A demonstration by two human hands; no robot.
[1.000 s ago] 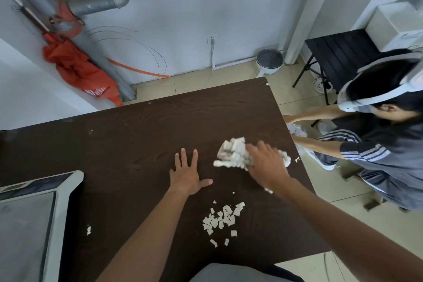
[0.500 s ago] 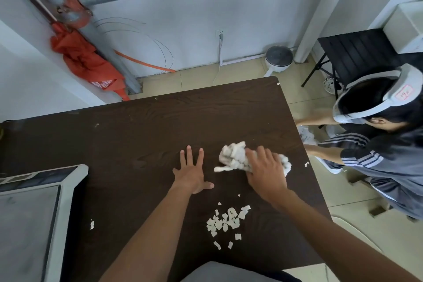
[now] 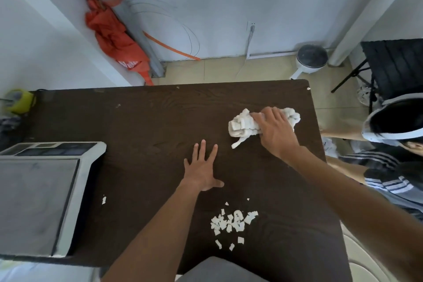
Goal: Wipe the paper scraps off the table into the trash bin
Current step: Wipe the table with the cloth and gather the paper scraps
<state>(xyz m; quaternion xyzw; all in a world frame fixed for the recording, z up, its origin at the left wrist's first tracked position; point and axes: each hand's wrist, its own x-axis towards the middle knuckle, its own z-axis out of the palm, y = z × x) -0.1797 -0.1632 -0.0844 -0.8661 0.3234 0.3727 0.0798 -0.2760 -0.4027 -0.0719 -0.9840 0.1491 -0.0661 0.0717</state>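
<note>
A dark wooden table (image 3: 148, 121) fills the middle of the view. My right hand (image 3: 277, 131) grips a crumpled white cloth (image 3: 245, 125) and presses it onto the table close to the right edge. My left hand (image 3: 202, 168) lies flat on the table with its fingers spread, to the left of the cloth. A cluster of several white paper scraps (image 3: 232, 222) sits near the front edge, below both hands. One lone scrap (image 3: 104, 199) lies further left. The trash bin is not visible.
A grey and white machine (image 3: 43, 192) covers the table's left end. A person wearing a white headset (image 3: 393, 126) crouches beside the right edge, arms reaching under the table side. A black chair (image 3: 393, 64) and a round white appliance (image 3: 311, 58) stand on the floor behind.
My right hand has pushed the cloth up the table, away from me and nearer the right edge. The left hand stays flat in place. The scrap cluster has not moved.
</note>
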